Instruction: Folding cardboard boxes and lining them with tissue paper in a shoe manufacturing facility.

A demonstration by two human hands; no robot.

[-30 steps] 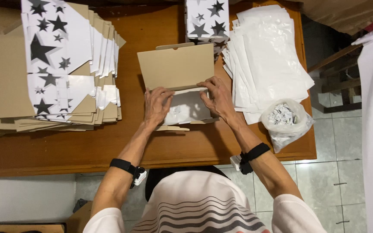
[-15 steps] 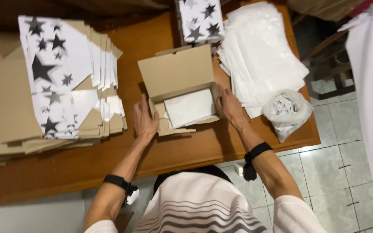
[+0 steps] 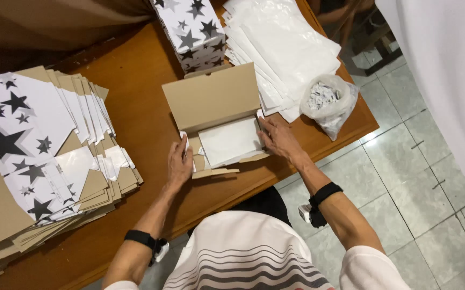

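A small brown cardboard box (image 3: 211, 99) lies open on the wooden table (image 3: 135, 80), its lid tilted back. Inside rests a flat white packet (image 3: 229, 140). My left hand (image 3: 179, 161) presses against the box's left side wall, fingers together. On the other side, my right hand (image 3: 278, 138) holds the right side wall, fingertips at the packet's edge. Both wrists carry black bands.
A tall stack of flat cardboard blanks printed with black stars (image 3: 33, 156) fills the table's left. A closed star-printed box (image 3: 189, 29) stands behind the open one. A pile of white bags (image 3: 286, 45) and a clear bag of paper scraps (image 3: 326, 102) lie at the right, near the table edge.
My hands moved off the white packet and out to the box's two sides. The view shifted, and the box now sits nearer the middle of the frame.
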